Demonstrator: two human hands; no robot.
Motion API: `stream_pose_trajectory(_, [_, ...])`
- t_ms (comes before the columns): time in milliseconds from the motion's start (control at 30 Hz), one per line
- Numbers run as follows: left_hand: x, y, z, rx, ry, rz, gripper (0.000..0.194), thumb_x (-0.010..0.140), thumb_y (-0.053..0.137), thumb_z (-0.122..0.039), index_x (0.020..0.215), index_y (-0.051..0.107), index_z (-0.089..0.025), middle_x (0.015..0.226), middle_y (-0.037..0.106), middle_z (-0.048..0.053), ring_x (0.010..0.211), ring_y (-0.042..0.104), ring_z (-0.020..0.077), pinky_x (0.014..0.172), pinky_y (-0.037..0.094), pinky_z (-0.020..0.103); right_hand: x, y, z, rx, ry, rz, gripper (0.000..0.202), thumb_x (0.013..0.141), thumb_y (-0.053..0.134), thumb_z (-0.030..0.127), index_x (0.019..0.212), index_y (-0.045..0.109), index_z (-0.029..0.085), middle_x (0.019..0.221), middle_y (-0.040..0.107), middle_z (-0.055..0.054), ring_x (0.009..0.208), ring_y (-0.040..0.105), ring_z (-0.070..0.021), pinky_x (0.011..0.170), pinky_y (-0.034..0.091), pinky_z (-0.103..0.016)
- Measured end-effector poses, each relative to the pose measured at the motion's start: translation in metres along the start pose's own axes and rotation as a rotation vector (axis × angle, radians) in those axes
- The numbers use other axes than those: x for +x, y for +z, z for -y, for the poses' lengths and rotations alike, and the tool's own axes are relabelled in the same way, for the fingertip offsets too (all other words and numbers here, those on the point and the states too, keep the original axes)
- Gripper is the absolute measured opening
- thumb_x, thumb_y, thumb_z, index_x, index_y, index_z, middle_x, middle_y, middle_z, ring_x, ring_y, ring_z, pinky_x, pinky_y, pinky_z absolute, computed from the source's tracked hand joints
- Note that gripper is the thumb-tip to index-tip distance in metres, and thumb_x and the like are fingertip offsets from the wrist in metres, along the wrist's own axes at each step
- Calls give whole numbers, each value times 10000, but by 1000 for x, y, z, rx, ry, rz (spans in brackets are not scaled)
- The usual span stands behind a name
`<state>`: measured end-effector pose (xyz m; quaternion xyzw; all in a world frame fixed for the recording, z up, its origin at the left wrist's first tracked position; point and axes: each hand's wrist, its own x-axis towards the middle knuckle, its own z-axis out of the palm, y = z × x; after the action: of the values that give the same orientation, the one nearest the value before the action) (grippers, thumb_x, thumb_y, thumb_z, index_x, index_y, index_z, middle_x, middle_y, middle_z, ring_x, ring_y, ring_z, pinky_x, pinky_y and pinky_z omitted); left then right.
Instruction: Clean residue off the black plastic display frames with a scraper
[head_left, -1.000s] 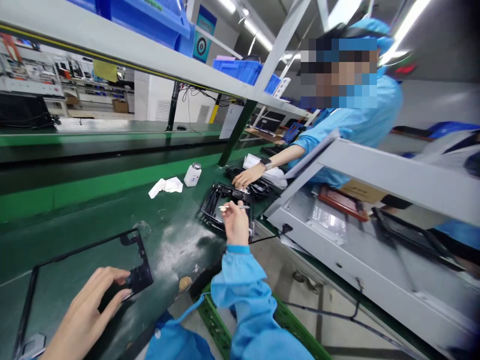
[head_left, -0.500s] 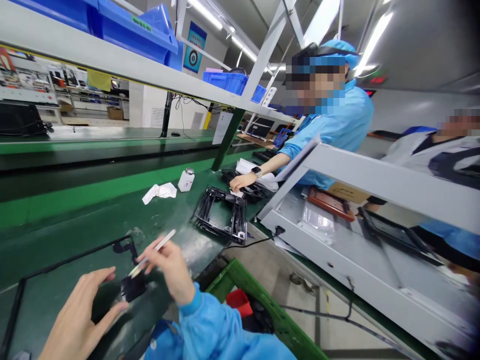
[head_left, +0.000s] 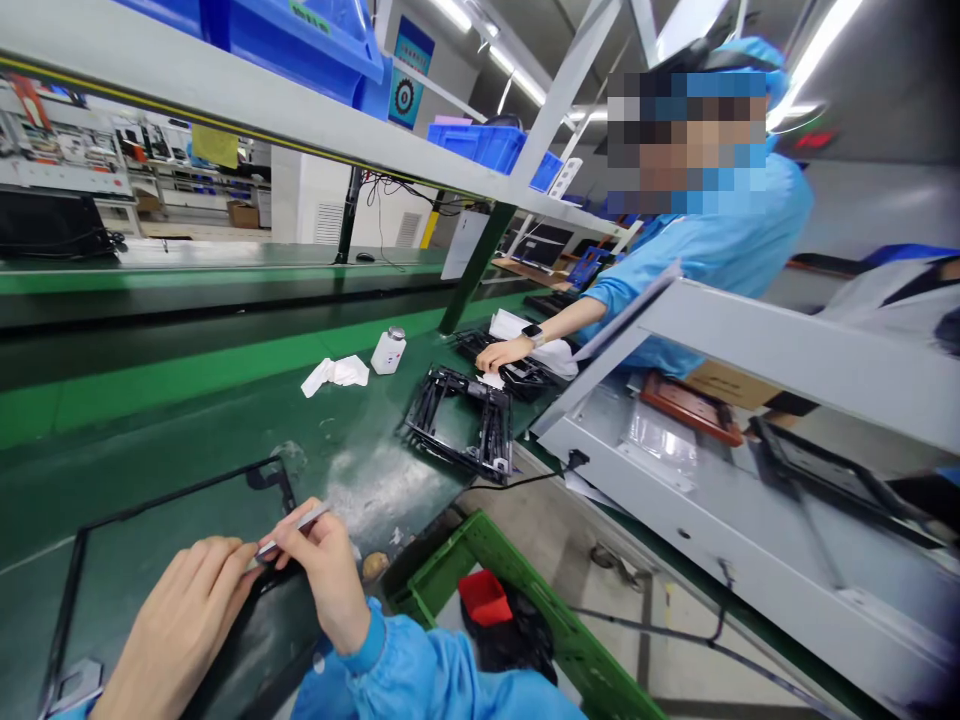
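Observation:
My right hand (head_left: 324, 562) is closed around a slim, pale, stick-like tool (head_left: 309, 517), whose lower end points down to the left. My left hand (head_left: 184, 610) has its fingers pressed together at that lower end; whatever they pinch is hidden. Beneath both hands lies the thin black rectangular frame (head_left: 67, 600), flat on the green bench (head_left: 187, 440). A dark part at the frame's right side is mostly covered by my fingers.
A stack of black frames (head_left: 491, 430) sits farther right, near a co-worker's hand (head_left: 504, 353). Beyond are a white bottle (head_left: 388, 352) and crumpled white tissue (head_left: 337, 374). A green crate (head_left: 570, 630) stands below the bench edge, beside a grey metal rack (head_left: 600, 450).
My left hand has moved right and its spread fingers have closed at the tool's tip. The tool now lies flatter in my right hand. The camera view has shifted slightly.

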<state>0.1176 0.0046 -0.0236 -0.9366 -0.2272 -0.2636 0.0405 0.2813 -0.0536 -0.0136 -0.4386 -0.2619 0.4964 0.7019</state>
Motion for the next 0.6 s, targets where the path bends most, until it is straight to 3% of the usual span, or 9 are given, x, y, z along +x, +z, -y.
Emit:
stream_pose_trajectory(133, [-1, -1, -1, -63, -22, 6, 181, 963, 460, -269, 1047, 604, -199, 1007, 645, 69, 936, 580, 222, 902, 410, 383, -2, -2, 0, -65, -18, -20, 264, 732, 787, 366, 755, 611, 171, 724, 700, -15, 624, 618, -131, 555, 425, -221])
stream_pose_trajectory(267, [4, -9, -6, -308, -126, 58, 168, 966, 463, -311, 1027, 592, -222, 1002, 639, 44, 943, 587, 192, 916, 419, 330, -3, -5, 1, -76, -34, -15, 233, 745, 776, 341, 745, 614, 174, 704, 701, -11, 607, 602, -118, 557, 418, -215])
stream_pose_trajectory(433, [10, -14, -6, -690, -393, 149, 274, 961, 429, -429, 865, 578, -220, 816, 631, 13, 766, 605, 155, 705, 482, 210, -3, -13, 9, -104, -72, 197, 190, 725, 786, 309, 769, 656, 178, 758, 723, -30, 666, 649, -155, 638, 482, -268])
stream_pose_trajectory(600, [12, -18, -1, -883, -451, 269, 301, 951, 428, -458, 864, 591, -220, 802, 637, 7, 745, 613, 151, 694, 486, 194, -3, -17, 17, -145, -124, 294, 154, 724, 783, 304, 733, 679, 190, 777, 724, -29, 763, 682, -195, 755, 516, -330])
